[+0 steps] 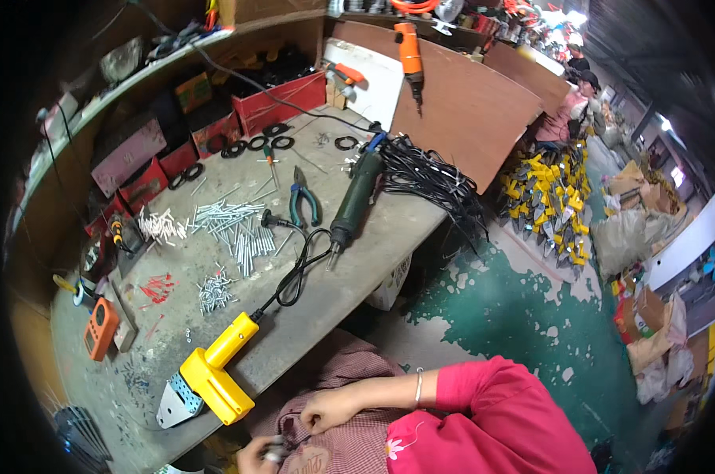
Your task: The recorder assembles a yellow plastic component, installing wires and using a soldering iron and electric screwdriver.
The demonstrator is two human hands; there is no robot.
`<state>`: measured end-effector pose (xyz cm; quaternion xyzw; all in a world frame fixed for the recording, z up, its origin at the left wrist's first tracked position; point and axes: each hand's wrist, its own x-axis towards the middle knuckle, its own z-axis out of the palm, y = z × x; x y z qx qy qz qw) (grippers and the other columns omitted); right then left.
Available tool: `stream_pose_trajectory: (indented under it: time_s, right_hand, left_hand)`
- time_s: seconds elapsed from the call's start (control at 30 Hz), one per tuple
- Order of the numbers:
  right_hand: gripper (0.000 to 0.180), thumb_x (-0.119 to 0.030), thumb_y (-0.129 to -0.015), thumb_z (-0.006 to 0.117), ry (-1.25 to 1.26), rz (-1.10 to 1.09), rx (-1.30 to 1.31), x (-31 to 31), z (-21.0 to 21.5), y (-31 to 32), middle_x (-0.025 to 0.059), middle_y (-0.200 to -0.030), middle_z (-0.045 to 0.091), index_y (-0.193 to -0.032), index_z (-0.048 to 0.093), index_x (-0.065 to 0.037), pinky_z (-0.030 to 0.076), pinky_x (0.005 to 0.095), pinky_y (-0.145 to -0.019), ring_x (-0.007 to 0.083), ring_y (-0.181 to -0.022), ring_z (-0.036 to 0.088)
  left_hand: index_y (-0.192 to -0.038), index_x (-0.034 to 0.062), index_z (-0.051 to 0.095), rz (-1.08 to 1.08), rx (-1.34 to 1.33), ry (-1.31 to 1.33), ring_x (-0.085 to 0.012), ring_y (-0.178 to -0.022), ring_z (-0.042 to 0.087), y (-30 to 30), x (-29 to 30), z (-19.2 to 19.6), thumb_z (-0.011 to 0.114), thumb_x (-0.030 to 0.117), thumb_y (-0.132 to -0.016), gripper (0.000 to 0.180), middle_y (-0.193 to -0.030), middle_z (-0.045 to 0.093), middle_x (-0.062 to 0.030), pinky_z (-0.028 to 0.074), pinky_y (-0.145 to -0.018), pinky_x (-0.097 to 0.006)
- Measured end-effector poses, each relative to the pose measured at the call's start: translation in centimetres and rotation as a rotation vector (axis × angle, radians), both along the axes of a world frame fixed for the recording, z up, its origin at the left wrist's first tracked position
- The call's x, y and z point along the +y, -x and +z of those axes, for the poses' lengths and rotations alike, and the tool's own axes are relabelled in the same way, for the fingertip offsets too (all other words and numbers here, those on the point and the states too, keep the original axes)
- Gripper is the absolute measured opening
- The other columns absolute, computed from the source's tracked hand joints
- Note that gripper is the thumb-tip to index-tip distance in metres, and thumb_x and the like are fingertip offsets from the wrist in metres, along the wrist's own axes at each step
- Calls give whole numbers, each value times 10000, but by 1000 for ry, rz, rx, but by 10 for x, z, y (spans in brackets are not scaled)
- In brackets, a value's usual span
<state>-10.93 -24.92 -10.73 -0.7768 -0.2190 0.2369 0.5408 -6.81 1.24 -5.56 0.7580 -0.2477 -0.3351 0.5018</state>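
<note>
My right hand (330, 409), below a pink sleeve and a bracelet, is closed with curled fingers against the checked apron (349, 359) over my lap. What it grips, if anything, is hidden. At the lower edge my left hand (256, 458) is partly cut off and closed around something small and pale that I cannot make out. A yellow corded hand tool (219, 371) with a flat metal plate lies at the bench's near edge, close to both hands and untouched. Beyond it, a green electric screwdriver (357, 193) and pliers (303, 197) with green-blue handles rest on the bench.
Loose screws (229, 225), white pieces (161, 227) and red pieces (158, 288) lie on the worn bench (282, 272). An orange meter (101, 329) sits left. Black cords (424, 178) are heaped at the right edge. An orange electric screwdriver (409, 55) hangs above. Yellow parts (547, 197) are piled on the floor near another person (563, 118).
</note>
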Motion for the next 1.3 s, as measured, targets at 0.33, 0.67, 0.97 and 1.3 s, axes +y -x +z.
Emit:
stream_pose_trajectory:
  time_s: [0.33, 0.67, 0.97, 1.3]
  right_hand:
    - [265, -279, -734, 689, 408, -11, -112, -17, 38, 40, 110, -842, 667, -878, 631, -64, 496, 429, -716, 330, -832, 633]
    - [261, -263, -672, 696, 198, -203, -46, 12, -7, 28, 147, -781, 685, -789, 705, -30, 515, 397, -660, 288, -745, 664]
    - [167, -210, -792, 572, 92, -249, -775, 11, 2, 38, 80, -765, 587, -726, 586, -58, 474, 413, -532, 283, -687, 616]
    - [212, -267, -892, 519, 259, -122, -381, -5, -5, 48, 41, -827, 602, -1009, 554, -93, 474, 335, -555, 200, -670, 610]
  left_hand:
    - [-1047, 11, 621, -354, -330, -62, -206, -894, 609, 7, -32, -41, 672, 52, -807, 249, -965, 639, -111, 485, -791, -309]
    - [-1192, -34, 583, -386, 215, -97, -173, -968, 583, -6, -20, -50, 628, 243, -906, 401, -1043, 652, -81, 471, -841, -321]
    - [-1184, -4, 584, -494, -87, -242, -162, -960, 574, -30, -25, -96, 621, 254, -901, 385, -1043, 643, -84, 458, -853, -306]
    - [-1165, 33, 595, -573, -791, -276, -135, -916, 583, -36, 82, -378, 641, 168, -872, 326, -995, 654, -82, 468, -814, -283]
